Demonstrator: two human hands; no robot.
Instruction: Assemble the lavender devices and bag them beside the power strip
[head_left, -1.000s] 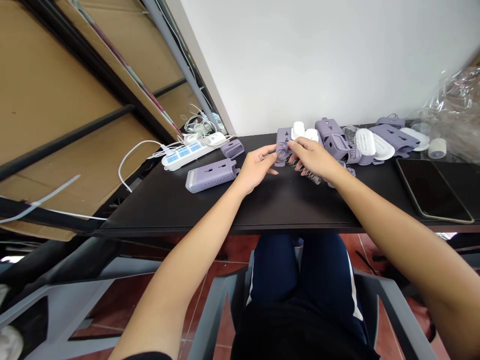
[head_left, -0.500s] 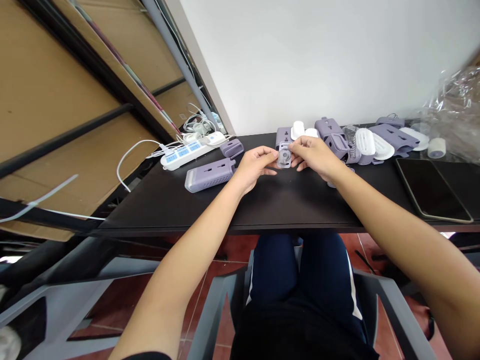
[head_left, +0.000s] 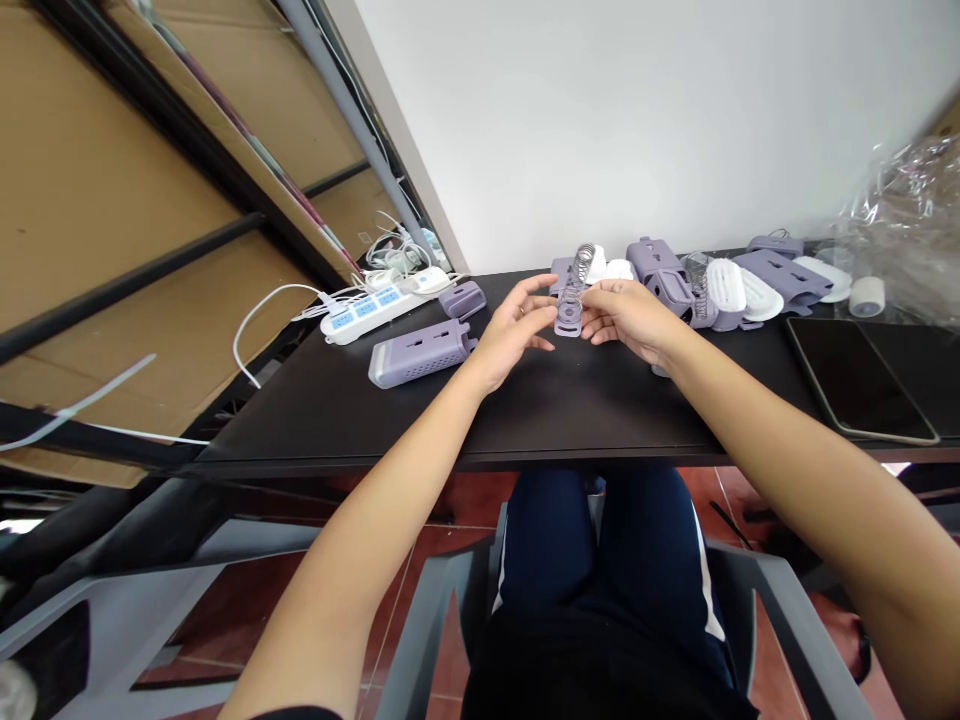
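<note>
1 spring point(head_left: 583, 263), long axis slanting up from small plate point(head_left: 568, 328); right hand point(head_left: 621, 314) pinching plate's right edge; left hand point(head_left: 514, 326) spread, just left.

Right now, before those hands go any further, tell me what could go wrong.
The coil spring stands up unsupported from the plastic piece, so it might topple or pop off.

The right hand seems to hold that piece alone, the left hand open beside it; a slip could drop it onto the table.

The dark-screened device lies close to the table's front edge; the right forearm might nudge it.
</note>
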